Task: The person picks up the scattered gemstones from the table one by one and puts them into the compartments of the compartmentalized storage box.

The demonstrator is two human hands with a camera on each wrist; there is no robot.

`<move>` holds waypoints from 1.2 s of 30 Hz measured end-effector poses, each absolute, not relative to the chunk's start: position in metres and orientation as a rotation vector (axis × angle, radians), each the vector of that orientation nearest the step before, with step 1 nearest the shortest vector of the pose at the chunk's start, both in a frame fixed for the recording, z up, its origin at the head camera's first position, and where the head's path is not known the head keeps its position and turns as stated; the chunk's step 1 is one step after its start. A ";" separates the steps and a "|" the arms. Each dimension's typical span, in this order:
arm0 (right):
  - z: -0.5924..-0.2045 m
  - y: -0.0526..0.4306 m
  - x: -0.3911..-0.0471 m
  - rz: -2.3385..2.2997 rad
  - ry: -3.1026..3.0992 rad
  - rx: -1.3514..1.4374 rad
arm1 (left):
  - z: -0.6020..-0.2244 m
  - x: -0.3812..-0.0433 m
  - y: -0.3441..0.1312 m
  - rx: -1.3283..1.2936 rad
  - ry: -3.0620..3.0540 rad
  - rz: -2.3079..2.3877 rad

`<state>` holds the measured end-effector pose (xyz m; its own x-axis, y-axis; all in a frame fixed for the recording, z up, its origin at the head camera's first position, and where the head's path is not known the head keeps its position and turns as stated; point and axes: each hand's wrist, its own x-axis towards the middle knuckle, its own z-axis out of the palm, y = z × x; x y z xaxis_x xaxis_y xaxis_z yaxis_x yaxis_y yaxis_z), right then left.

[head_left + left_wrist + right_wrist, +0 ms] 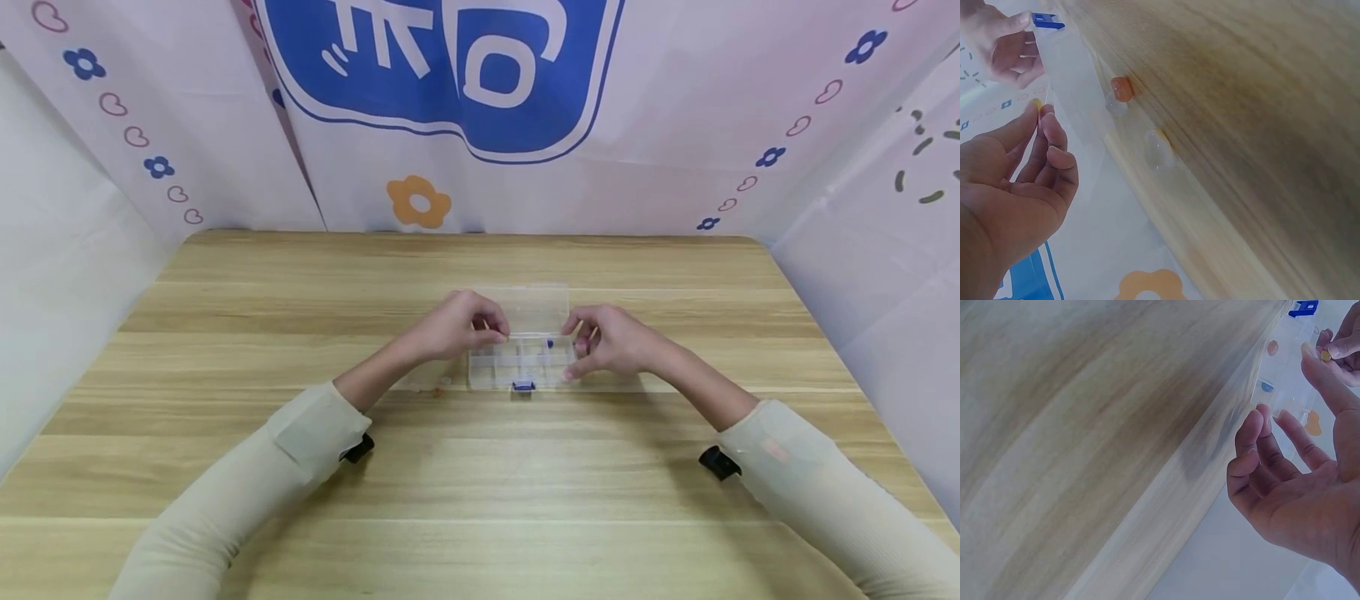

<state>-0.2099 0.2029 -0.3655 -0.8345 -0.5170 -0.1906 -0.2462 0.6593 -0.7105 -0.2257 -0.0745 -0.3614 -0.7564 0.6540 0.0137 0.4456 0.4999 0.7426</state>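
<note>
Beside an orange bead [437, 392] on the table [480, 500], pinching a yellow bead [1037, 104] with the left hand [468, 321] at the rear of the divided box [483, 379]; rightward (past a blue bead [550, 343] in a back compartment), gripping the box's end with the right hand [611, 340], thumb and forefinger apart.

Has thumb and index finger of the right hand [1304, 487] at the end of the clear compartment box [1286, 390]. Pinches a small yellow piece [1325, 355] beyond, in the left hand [1346, 352]. Shows a blue piece [1266, 386] and an orange-pink piece [1272, 347] through clear plastic, plus a blue latch [1303, 308], wood-grain tabletop [1085, 437] and orange flower print [1314, 425].
</note>
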 end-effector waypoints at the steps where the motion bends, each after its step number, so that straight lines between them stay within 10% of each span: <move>1: -0.365 0.203 -0.210 -0.989 2.501 -0.603 | -0.362 -0.226 -0.074 0.933 2.471 1.117; 36: -0.366 0.204 -0.212 -0.967 2.512 -0.596 | -0.366 -0.228 -0.069 0.964 2.502 1.071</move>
<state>-0.2116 0.2036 -0.3658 -0.8368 -0.5113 -0.1955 -0.2483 0.6728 -0.6970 -0.2284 -0.0693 -0.3660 -0.7487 0.6624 0.0257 0.4759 0.5100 0.7166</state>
